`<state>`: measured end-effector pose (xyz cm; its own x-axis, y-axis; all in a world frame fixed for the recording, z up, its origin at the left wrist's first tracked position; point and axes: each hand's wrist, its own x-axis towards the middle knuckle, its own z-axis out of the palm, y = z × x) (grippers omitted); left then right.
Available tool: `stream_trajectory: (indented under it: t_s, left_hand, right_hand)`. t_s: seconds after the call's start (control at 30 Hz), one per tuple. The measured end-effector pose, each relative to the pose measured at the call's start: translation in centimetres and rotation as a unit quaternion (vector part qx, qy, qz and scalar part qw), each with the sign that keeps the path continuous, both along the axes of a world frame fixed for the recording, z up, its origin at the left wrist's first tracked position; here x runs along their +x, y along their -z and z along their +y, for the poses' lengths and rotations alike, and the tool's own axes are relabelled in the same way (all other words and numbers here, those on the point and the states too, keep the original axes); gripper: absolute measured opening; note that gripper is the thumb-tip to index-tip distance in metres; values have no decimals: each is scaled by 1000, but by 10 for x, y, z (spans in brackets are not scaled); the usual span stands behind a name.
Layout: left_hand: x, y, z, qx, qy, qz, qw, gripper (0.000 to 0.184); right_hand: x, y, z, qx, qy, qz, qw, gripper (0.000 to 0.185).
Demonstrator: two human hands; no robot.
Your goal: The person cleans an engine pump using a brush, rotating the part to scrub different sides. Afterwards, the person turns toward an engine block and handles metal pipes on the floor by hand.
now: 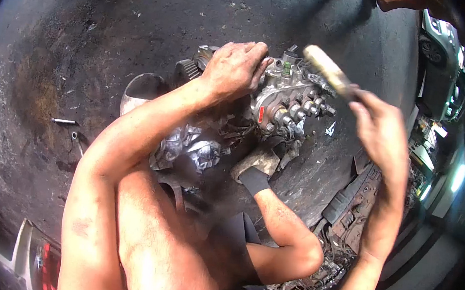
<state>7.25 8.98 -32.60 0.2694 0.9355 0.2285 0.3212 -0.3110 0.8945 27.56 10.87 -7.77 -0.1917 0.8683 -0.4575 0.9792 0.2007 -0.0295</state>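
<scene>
A metal fuel injection pump [287, 97] with a row of threaded outlets and a red label rests low on the floor before me. My left hand [237, 67] is closed over its upper left part, fingers curled; the fingertips are partly hidden. Raised to the right of the pump, my right hand [379, 128] is blurred by motion and closed around the end of a pale stick-shaped tool [328, 67]. This tool has a dark band near my fingers and points up and left, apart from the pump. A toothed gear [186, 71] shows left of my left hand.
Crumpled plastic [201, 152] lies between my feet and the pump. A wrench [77, 142] and a small metal rod [63, 121] lie on the dark floor [38, 70] at left. Greasy engine parts [351, 218] are at right. Another person's foot [394, 2] and a parked car [442, 64] appear beyond.
</scene>
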Motion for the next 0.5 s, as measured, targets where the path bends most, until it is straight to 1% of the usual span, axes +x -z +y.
stream_trajectory:
  t_s: [0.03,0.07,0.1,0.13,0.2,0.23,0.27,0.33,0.37,0.4,0.47,0.5]
  left_hand:
    - [0,1,-1,-7,4,9,1000,18]
    - [0,1,0,-12,8,18,1000,18]
    - [-1,0,1,-15,11,27,999,18]
    - [-1,-2,0,-19,10,20,1000,19]
    - [-2,-1,0,-27,8,8,1000,20]
    - [-3,-3,-1,-30,7,13,999,21]
    - [-4,-4,-3,-36,9,14,999,21]
    - [-3,-2,1,-35,24,17,999,21]
    - [0,3,1,-21,21,14,999,21]
    - [1,4,-1,-20,15,11,1000,21]
    - [1,4,0,-10,1,5,1000,21]
    - [0,3,-1,-3,-11,4,1000,20]
  right_hand:
    - [-30,21,-1,-75,64,-64,993,33]
    - [-9,70,-7,-20,16,-68,997,30]
    - [-7,93,1,-29,26,-68,997,27]
    - [5,110,15,-61,18,-109,992,28]
    - [8,90,38,-97,20,-84,992,30]
    - [-13,56,44,-86,-3,-112,990,34]
    - [-14,33,44,-72,17,-56,996,36]
    - [-19,12,27,-63,36,-21,997,38]
    - [-33,23,20,-103,45,-65,992,37]
    - [-41,52,11,-91,44,-112,989,34]
    - [-22,108,18,-63,-71,-101,990,32]
    - [-24,108,28,-88,-63,-101,989,32]
